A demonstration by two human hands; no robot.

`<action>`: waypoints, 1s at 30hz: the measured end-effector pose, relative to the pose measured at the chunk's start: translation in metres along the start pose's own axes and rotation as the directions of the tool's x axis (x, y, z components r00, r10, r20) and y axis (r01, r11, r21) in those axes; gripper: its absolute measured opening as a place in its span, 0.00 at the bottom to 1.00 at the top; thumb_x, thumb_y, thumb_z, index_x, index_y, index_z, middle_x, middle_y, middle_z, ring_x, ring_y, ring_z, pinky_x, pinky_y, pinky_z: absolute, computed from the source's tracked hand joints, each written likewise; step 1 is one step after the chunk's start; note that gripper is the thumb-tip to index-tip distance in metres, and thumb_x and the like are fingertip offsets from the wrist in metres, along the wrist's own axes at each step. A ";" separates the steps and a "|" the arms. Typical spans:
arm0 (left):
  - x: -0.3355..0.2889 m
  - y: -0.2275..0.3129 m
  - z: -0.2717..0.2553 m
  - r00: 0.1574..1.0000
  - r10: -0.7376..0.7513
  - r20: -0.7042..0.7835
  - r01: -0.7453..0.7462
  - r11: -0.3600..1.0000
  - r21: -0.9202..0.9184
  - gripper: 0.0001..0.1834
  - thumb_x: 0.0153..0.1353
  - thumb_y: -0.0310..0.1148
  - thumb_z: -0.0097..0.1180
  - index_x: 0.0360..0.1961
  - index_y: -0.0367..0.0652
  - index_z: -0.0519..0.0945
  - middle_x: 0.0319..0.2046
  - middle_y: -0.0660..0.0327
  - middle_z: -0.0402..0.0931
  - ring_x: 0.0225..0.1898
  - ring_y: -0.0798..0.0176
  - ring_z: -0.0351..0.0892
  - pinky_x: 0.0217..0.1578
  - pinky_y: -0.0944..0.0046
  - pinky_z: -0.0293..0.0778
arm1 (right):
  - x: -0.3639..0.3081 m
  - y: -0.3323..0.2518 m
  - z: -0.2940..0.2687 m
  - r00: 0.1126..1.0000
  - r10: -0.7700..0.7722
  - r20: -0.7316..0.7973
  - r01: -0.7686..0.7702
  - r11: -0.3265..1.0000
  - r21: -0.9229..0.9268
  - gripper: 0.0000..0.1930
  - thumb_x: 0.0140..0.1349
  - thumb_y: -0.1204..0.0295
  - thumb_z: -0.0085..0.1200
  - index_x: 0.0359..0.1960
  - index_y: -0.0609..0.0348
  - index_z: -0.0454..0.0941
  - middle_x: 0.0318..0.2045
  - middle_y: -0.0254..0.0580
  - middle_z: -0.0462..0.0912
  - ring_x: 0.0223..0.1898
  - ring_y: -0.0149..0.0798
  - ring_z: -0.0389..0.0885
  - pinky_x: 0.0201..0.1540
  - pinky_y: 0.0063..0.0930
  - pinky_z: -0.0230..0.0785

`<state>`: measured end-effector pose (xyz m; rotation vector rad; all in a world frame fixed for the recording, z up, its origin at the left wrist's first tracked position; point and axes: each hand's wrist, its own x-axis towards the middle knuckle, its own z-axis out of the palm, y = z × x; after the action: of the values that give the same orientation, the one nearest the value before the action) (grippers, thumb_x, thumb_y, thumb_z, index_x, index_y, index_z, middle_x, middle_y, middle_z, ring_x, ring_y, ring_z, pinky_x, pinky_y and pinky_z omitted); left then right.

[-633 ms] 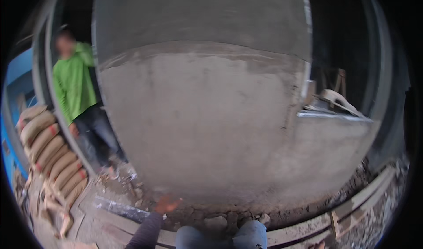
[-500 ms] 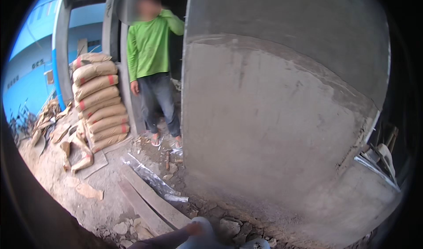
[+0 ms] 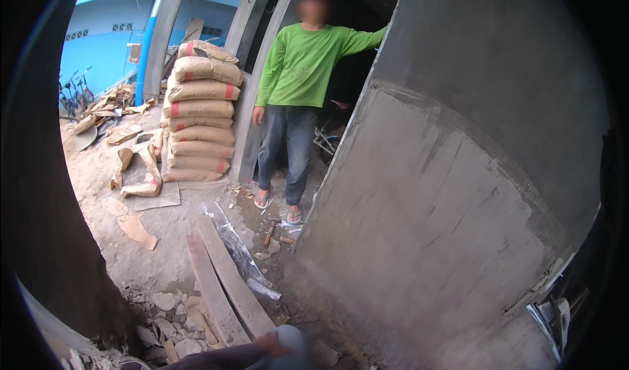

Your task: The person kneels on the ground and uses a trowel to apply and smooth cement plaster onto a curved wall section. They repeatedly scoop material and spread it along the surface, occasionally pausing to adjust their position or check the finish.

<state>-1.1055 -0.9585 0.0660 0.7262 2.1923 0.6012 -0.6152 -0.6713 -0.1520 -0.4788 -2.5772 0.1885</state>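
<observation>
My left hand (image 3: 274, 345) lies against my bent knee (image 3: 295, 345) at the lower edge. Its fingers rest loosely on the pale blue-grey cloth, and nothing shows in them. The dark-sleeved forearm comes in from the lower left. My right hand is out of the picture. Just beyond the knee, two long wooden planks (image 3: 215, 291) lie side by side on the dirt. To my right stands a grey plastered wall (image 3: 406, 226), with a lighter lower area and a darker upper one.
A person in a green shirt (image 3: 301, 69) stands in the doorway, one arm against the wall edge. Stacked brown sacks (image 3: 200, 108) stand left of them. A hammer (image 3: 269, 234), plastic sheeting (image 3: 239, 252) and rubble (image 3: 173, 327) lie on the ground.
My view has turned left and tilted, so the wall and person sit further right. The person's raised hand has gone from the neck to the wall edge. My left hand stays on the knee.
</observation>
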 end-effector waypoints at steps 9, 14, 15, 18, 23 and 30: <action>0.068 0.084 -0.036 0.939 0.182 0.293 -0.159 0.982 -0.102 0.70 0.53 0.83 0.52 0.79 0.31 0.56 0.78 0.38 0.56 0.76 0.37 0.63 0.73 0.46 0.64 | -0.087 0.078 -0.269 -0.235 0.779 -0.581 -0.541 0.392 0.744 0.19 0.73 0.54 0.52 0.42 0.57 0.85 0.29 0.43 0.84 0.27 0.44 0.83 0.28 0.43 0.75; 0.121 0.262 0.086 0.896 0.274 0.350 -0.282 0.959 -0.028 0.65 0.58 0.79 0.50 0.78 0.32 0.58 0.77 0.39 0.58 0.75 0.39 0.64 0.72 0.46 0.65 | -0.212 0.149 -0.564 -0.922 0.214 -0.323 -0.204 0.441 0.874 0.20 0.74 0.53 0.55 0.31 0.57 0.79 0.20 0.37 0.79 0.17 0.40 0.78 0.19 0.40 0.68; 0.118 0.289 0.118 0.880 0.302 0.367 -0.320 0.947 -0.012 0.64 0.59 0.78 0.49 0.78 0.32 0.58 0.77 0.40 0.58 0.75 0.39 0.64 0.72 0.46 0.65 | -0.234 0.153 -0.610 -0.901 0.237 -0.365 -0.193 0.535 0.823 0.17 0.71 0.56 0.58 0.36 0.59 0.79 0.21 0.40 0.79 0.18 0.40 0.79 0.18 0.39 0.68; 0.104 0.347 0.190 0.811 0.362 0.461 -0.429 0.902 0.047 0.60 0.61 0.76 0.48 0.78 0.32 0.59 0.77 0.41 0.59 0.75 0.40 0.65 0.71 0.46 0.66 | -0.288 0.102 -0.696 -0.926 0.171 -0.338 -0.150 0.653 0.742 0.16 0.69 0.64 0.54 0.41 0.70 0.74 0.23 0.51 0.81 0.19 0.44 0.81 0.18 0.40 0.71; 0.095 0.378 0.230 0.764 0.382 0.520 -0.483 0.873 0.069 0.55 0.66 0.71 0.46 0.77 0.32 0.61 0.76 0.42 0.61 0.74 0.41 0.66 0.70 0.46 0.67 | -0.317 0.024 -0.748 -0.940 0.003 -0.342 -0.239 0.707 0.665 0.12 0.71 0.66 0.51 0.41 0.65 0.73 0.28 0.46 0.77 0.21 0.38 0.76 0.20 0.36 0.70; 0.135 0.346 0.214 0.814 0.350 0.462 -0.405 0.914 0.021 0.48 0.72 0.66 0.42 0.76 0.33 0.64 0.76 0.45 0.63 0.73 0.43 0.67 0.69 0.45 0.68 | -0.422 0.042 -0.763 -0.892 -0.001 -0.451 -0.334 0.674 0.658 0.13 0.71 0.63 0.53 0.46 0.58 0.69 0.30 0.43 0.76 0.24 0.38 0.76 0.21 0.36 0.70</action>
<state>-0.9118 -0.5759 0.0772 1.2525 1.6664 0.4387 0.1254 -0.7564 0.3031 -1.0413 0.1840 -0.2774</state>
